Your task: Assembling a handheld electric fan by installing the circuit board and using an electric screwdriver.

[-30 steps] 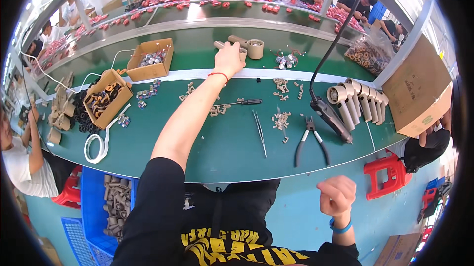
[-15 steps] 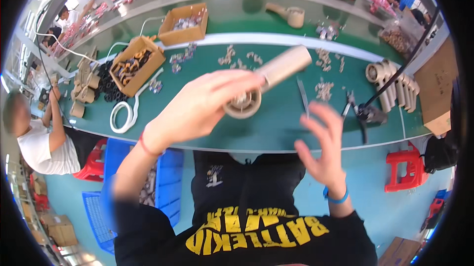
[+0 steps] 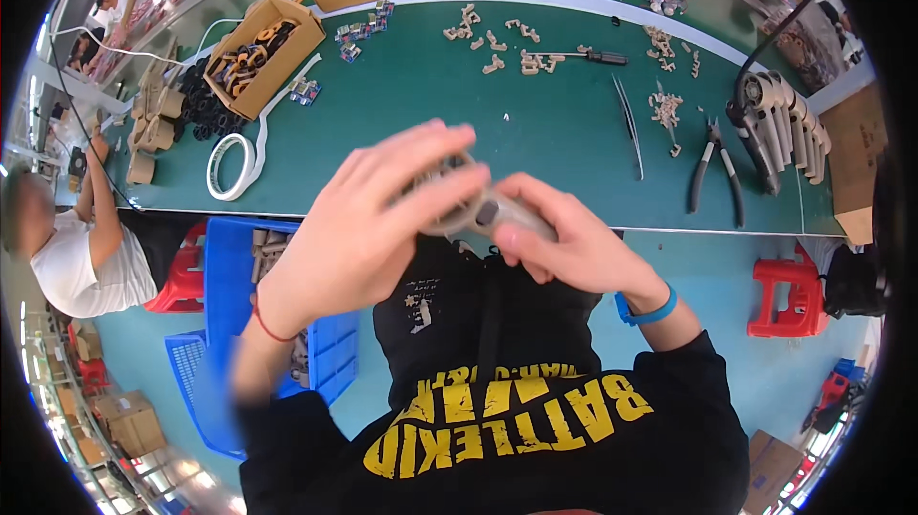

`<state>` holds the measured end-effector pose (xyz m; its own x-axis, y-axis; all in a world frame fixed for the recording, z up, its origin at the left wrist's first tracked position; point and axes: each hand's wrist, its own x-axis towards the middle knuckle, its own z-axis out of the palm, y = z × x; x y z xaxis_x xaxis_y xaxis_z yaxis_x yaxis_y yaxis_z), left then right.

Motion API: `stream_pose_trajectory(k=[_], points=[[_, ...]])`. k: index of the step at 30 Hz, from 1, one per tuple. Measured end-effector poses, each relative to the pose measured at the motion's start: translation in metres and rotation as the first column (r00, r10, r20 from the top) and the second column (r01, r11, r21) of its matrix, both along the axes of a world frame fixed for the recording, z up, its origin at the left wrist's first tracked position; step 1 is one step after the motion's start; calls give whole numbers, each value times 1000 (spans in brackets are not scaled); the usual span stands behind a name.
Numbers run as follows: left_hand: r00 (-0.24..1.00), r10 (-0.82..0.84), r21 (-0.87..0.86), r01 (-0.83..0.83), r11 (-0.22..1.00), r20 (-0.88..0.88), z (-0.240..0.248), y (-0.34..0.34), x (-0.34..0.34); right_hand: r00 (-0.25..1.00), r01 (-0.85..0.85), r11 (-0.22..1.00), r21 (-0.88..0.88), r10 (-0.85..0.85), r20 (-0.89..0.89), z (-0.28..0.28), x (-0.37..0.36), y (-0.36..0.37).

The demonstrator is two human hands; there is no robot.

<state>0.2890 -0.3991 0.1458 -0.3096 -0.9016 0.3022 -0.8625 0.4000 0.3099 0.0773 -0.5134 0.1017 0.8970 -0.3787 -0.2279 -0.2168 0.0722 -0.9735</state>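
Note:
A beige hair-dryer housing point(image 3: 523, 213) is held between both hands at the table's front edge. My left hand point(image 3: 359, 209) wraps its round head, where a grille shows between the fingers. My right hand point(image 3: 583, 245) grips the handle, with a dark grey switch-like piece point(image 3: 487, 213) on it near the thumb and fingers. On the green table beyond lie a screwdriver point(image 3: 606, 58), tweezers point(image 3: 627, 125), cutting pliers point(image 3: 715, 171) and small beige plastic parts point(image 3: 666, 109).
At the right stands a row of beige dryer housings point(image 3: 798, 128) beside a black corded tool point(image 3: 754, 144). At the left are a tape roll point(image 3: 212, 171), a carton point(image 3: 304, 48) of black and orange parts and black rings point(image 3: 196, 106). A blue crate point(image 3: 222, 324) stands below; a person sits left.
The dryer housing has come down toward me and turned, its handle now toward my right hand. My right hand has closed on the handle. The view has shifted, and the screwdriver is visible.

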Motion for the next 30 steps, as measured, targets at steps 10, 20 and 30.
stream_pose_trajectory(k=[10,20,30], points=[[946,210,-149,-251,956,-247,-47,-26,8,991,125,883,-453,-93,92,-16,41,-22],[586,224,-70,-436,897,-778,-80,-36,4,972,226,973,-41,-223,68,-27,38,-21],[829,407,67,-414,908,-385,-73,-69,-12,705,604,793,80,-579,410,-48,21,-18]])
